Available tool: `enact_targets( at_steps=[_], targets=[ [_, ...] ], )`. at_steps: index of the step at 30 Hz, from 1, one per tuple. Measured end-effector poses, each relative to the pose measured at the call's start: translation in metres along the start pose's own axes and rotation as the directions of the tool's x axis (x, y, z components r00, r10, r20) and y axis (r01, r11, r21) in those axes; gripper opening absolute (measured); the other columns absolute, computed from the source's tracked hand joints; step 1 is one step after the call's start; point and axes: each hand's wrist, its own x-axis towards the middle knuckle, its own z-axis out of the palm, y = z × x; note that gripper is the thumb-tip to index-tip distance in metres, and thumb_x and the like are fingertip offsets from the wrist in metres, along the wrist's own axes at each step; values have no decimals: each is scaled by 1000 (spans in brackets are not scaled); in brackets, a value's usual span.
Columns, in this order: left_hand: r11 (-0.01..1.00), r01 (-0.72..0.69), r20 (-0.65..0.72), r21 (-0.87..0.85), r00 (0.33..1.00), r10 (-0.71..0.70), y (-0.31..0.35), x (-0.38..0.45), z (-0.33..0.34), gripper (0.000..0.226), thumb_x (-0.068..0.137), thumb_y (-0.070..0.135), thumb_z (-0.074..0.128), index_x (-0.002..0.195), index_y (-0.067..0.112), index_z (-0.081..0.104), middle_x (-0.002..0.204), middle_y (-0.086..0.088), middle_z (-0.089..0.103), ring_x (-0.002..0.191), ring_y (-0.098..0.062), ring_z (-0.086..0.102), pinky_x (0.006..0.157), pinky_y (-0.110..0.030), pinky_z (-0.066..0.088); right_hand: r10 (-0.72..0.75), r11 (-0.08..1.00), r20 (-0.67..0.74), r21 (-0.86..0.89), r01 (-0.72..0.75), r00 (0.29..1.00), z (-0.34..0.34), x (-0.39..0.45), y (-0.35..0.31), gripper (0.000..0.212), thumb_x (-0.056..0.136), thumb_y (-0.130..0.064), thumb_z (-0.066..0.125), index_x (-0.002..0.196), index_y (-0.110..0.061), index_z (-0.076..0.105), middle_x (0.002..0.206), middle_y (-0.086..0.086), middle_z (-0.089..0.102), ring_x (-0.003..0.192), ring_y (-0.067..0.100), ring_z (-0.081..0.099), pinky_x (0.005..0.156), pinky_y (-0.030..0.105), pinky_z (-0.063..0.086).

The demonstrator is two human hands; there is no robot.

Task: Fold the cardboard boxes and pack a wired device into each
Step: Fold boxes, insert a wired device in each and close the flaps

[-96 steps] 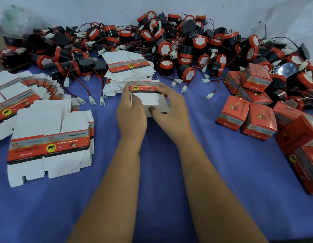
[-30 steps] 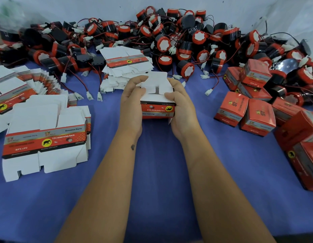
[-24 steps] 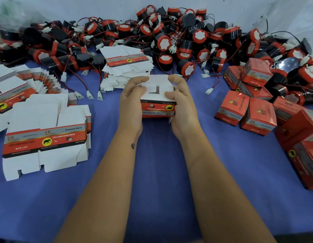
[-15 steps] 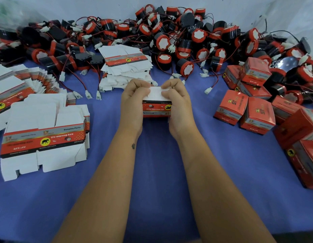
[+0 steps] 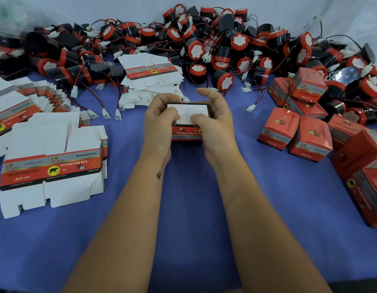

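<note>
We clamp the box [image 5: 186,123] between left hand [image 5: 160,125] and right hand [image 5: 215,125], thumbs pressing its flaps; devices [image 5: 222,80] lie just beyond.

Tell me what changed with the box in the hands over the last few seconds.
The box went from a flat blank to an opened box. Its white end flaps, upright a second ago, are now folded flat, with both thumbs pressing them. The left hand and right hand kept hold throughout. The piles around them stayed put.
</note>
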Motion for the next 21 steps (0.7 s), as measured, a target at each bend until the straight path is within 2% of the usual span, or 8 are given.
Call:
enact_targets(
  at_steps=[4,7,9,12,15,18,20,21],
  targets=[
    [1000,-20,17,20,1000,20,-1,2,-2,33,62,2,47,83,23,62,79,9,67,75,-12,65,57,-26,53,-18,999,-21,-37,17,1000,-2,0,1,50,80,15,48,111,-23,61,89,0,65,79,15,63,62,27,55],
    [999,-37,14,-27,999,38,-3,3,-3,26,70,7,50,88,21,63,86,3,69,80,-17,65,62,-29,54,-6,1000,-42,10,7,999,1,1,4,28,90,1,53,106,-20,64,81,-10,66,79,12,63,65,27,53],
    [992,-48,9,-119,999,50,-4,2,-2,20,82,13,47,94,17,63,88,1,71,81,-16,67,63,-27,54,13,999,-60,45,-10,998,1,3,4,18,98,-13,48,104,-18,65,78,-16,68,77,6,64,60,21,51],
    [978,-39,-12,-206,999,37,-4,4,-2,23,87,17,44,103,13,61,89,0,71,85,-16,68,66,-25,54,-12,1000,-85,-1,12,996,0,3,4,21,99,-18,45,102,-18,66,75,-24,68,68,-8,62,54,13,47],
    [990,-4,36,-142,999,9,-4,5,-3,31,75,15,48,103,19,61,94,1,70,84,-15,68,63,-26,54,-32,999,-49,-5,32,998,-1,1,2,17,94,-14,48,99,-12,65,73,-16,68,66,-4,62,53,15,47],
    [999,14,73,-42,997,-11,-4,4,-1,37,68,11,49,100,23,62,98,2,68,84,-15,66,62,-28,54,-38,999,-28,2,38,999,1,-3,0,20,87,-20,47,95,-12,65,78,-9,67,69,1,61,55,17,47],
    [998,0,59,-59,998,4,-4,4,-1,31,75,14,49,101,21,63,94,5,69,86,-15,67,64,-29,55,-71,991,-73,-118,62,995,1,-1,1,19,92,-24,45,88,-22,64,87,-5,64,81,6,58,67,20,46],
    [997,-14,45,-79,999,17,-4,4,-1,25,82,16,49,103,19,62,93,4,71,87,-15,67,65,-28,54,-103,951,-88,-302,72,991,1,1,3,22,96,-25,43,82,-30,59,92,-2,60,88,11,53,74,23,41]
  ],
)
